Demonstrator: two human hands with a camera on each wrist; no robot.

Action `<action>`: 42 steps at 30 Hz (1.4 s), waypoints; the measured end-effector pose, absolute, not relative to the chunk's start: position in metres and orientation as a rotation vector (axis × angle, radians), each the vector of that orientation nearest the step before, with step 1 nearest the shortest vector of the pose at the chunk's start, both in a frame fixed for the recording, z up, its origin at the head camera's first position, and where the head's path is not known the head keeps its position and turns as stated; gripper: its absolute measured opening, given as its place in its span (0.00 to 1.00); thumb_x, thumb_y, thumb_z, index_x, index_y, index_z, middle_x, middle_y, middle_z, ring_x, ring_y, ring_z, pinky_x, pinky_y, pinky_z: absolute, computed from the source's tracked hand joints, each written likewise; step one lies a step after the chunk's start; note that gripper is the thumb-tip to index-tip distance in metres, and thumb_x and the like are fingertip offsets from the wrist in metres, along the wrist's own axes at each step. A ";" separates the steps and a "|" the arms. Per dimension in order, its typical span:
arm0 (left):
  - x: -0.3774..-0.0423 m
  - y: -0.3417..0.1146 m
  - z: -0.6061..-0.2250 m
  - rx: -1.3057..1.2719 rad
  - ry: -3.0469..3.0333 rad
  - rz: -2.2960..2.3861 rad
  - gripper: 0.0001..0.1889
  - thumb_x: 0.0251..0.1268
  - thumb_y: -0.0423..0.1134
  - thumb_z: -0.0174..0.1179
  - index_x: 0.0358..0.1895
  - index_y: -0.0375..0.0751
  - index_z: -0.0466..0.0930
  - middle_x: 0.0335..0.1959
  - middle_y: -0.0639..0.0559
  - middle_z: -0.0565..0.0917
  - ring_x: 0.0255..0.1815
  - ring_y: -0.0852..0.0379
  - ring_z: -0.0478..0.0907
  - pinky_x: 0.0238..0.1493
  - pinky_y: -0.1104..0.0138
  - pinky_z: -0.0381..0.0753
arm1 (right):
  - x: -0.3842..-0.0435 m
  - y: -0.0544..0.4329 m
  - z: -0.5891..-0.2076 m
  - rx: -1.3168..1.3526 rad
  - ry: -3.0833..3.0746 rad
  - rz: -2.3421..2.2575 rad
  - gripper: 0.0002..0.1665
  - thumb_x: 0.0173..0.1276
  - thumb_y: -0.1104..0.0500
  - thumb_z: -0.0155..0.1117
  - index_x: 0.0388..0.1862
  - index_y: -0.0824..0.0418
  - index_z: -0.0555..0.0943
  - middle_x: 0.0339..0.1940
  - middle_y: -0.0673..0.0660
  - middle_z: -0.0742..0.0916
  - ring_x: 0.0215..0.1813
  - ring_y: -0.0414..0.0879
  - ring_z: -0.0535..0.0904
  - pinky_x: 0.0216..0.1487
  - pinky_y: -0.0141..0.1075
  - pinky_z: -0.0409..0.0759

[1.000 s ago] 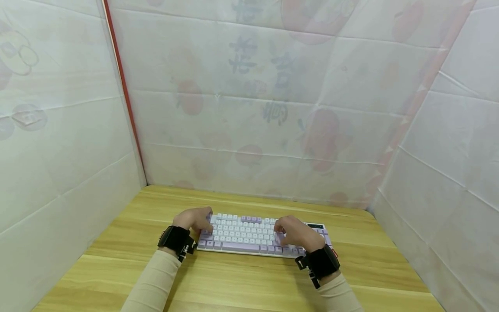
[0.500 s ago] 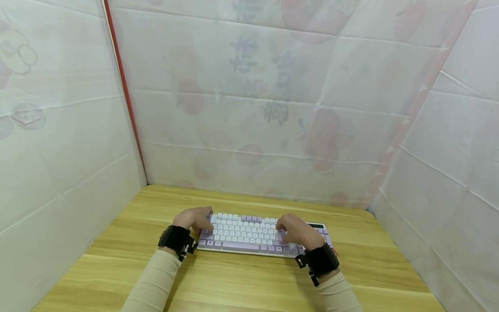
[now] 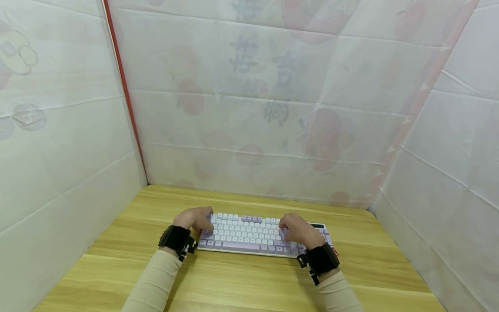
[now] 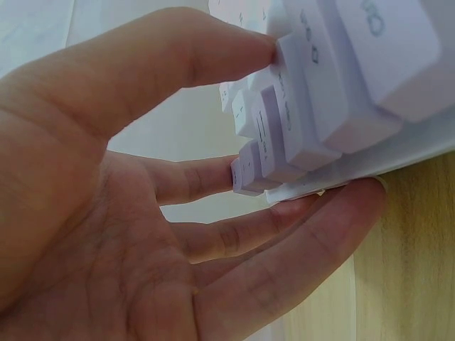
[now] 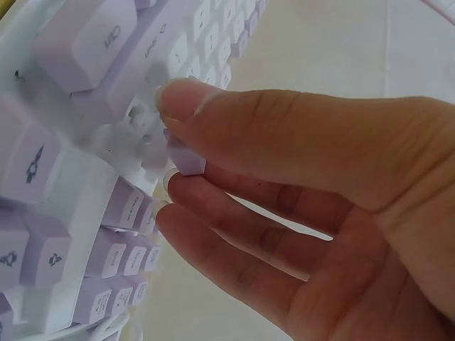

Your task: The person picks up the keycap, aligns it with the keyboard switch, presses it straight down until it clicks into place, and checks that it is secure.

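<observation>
A white and lilac keyboard [image 3: 239,236] lies on the wooden table. At its left end my left hand [image 3: 195,219] grips it, with the thumb on the edge keys and the other fingers along the side, as the left wrist view shows. Over the right part of the keys is my right hand [image 3: 300,229]. In the right wrist view its thumb and fingers pinch a lilac keycap [image 5: 186,158], partly hidden by the thumb. Beside that keycap a bare key spot [image 5: 136,121] shows in the keyboard, between the right Shift row and the white keys.
The wooden table [image 3: 234,281] extends around the keyboard. White printed sheeting [image 3: 241,130] forms walls at the back and both sides. A cable [image 5: 117,325] shows by the keyboard's far edge in the right wrist view. Each wrist wears a black camera strap [image 3: 321,260].
My right hand has shifted slightly right and away from me over the keys. The left hand and the keyboard look almost unchanged.
</observation>
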State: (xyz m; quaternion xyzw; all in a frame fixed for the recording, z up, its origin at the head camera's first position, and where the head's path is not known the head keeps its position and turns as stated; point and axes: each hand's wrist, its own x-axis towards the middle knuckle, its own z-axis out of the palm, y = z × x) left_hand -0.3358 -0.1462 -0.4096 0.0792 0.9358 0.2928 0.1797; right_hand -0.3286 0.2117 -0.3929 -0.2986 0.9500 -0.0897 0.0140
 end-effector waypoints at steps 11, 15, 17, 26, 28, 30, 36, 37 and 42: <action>-0.336 -0.146 -0.410 0.225 2.639 0.834 0.25 0.55 0.35 0.69 0.56 0.40 0.71 0.43 0.46 0.78 0.35 0.52 0.75 0.36 0.65 0.75 | -0.330 0.216 -0.397 -0.882 2.965 -0.361 0.16 0.56 0.81 0.67 0.39 0.66 0.89 0.39 0.60 0.89 0.43 0.51 0.84 0.49 0.49 0.84; -0.335 -0.146 -0.409 0.224 2.642 0.832 0.25 0.55 0.35 0.69 0.56 0.40 0.71 0.43 0.46 0.78 0.35 0.52 0.75 0.36 0.64 0.75 | -0.331 0.217 -0.398 -0.866 2.962 -0.364 0.15 0.57 0.80 0.67 0.38 0.65 0.89 0.38 0.59 0.89 0.41 0.47 0.81 0.49 0.48 0.84; -0.335 -0.146 -0.409 0.225 2.642 0.832 0.25 0.55 0.35 0.69 0.56 0.39 0.71 0.43 0.46 0.78 0.35 0.51 0.75 0.36 0.64 0.75 | -0.331 0.218 -0.398 -0.880 2.957 -0.361 0.14 0.56 0.80 0.66 0.34 0.65 0.88 0.34 0.56 0.87 0.36 0.45 0.77 0.44 0.43 0.81; -0.333 -0.146 -0.408 0.232 2.655 0.805 0.25 0.53 0.35 0.70 0.55 0.40 0.72 0.44 0.46 0.78 0.39 0.50 0.76 0.39 0.63 0.76 | -0.332 0.218 -0.401 -0.906 2.924 -0.370 0.11 0.55 0.71 0.77 0.24 0.65 0.80 0.23 0.49 0.76 0.28 0.41 0.67 0.33 0.34 0.68; -0.333 -0.146 -0.408 0.236 2.662 0.793 0.25 0.53 0.35 0.70 0.55 0.40 0.72 0.43 0.46 0.78 0.40 0.50 0.76 0.40 0.62 0.76 | -0.332 0.217 -0.402 -0.854 2.931 -0.386 0.08 0.54 0.71 0.79 0.30 0.66 0.86 0.29 0.53 0.84 0.32 0.43 0.76 0.37 0.38 0.78; -0.333 -0.146 -0.409 0.232 2.662 0.795 0.24 0.53 0.35 0.70 0.54 0.41 0.72 0.43 0.46 0.78 0.39 0.50 0.75 0.39 0.62 0.75 | -0.332 0.217 -0.403 -0.797 2.938 -0.393 0.11 0.54 0.71 0.79 0.35 0.66 0.87 0.35 0.58 0.88 0.37 0.46 0.81 0.43 0.43 0.83; -0.335 -0.146 -0.408 0.227 2.641 0.831 0.24 0.53 0.34 0.69 0.54 0.39 0.72 0.41 0.46 0.78 0.37 0.51 0.74 0.37 0.63 0.73 | -0.333 0.217 -0.403 -0.759 2.944 -0.372 0.13 0.54 0.69 0.80 0.38 0.64 0.87 0.36 0.58 0.88 0.36 0.45 0.80 0.42 0.42 0.82; -0.335 -0.146 -0.408 0.226 2.638 0.834 0.24 0.53 0.34 0.69 0.54 0.39 0.72 0.41 0.46 0.78 0.37 0.51 0.74 0.37 0.63 0.74 | -0.333 0.217 -0.403 -0.761 2.942 -0.368 0.13 0.54 0.68 0.80 0.39 0.64 0.88 0.36 0.57 0.88 0.36 0.45 0.79 0.42 0.42 0.81; -0.334 -0.146 -0.407 0.223 2.634 0.844 0.23 0.54 0.34 0.69 0.53 0.39 0.72 0.40 0.46 0.77 0.34 0.52 0.73 0.35 0.64 0.72 | -0.333 0.218 -0.403 -0.759 2.928 -0.373 0.13 0.54 0.66 0.81 0.39 0.64 0.88 0.35 0.57 0.87 0.35 0.46 0.79 0.42 0.44 0.81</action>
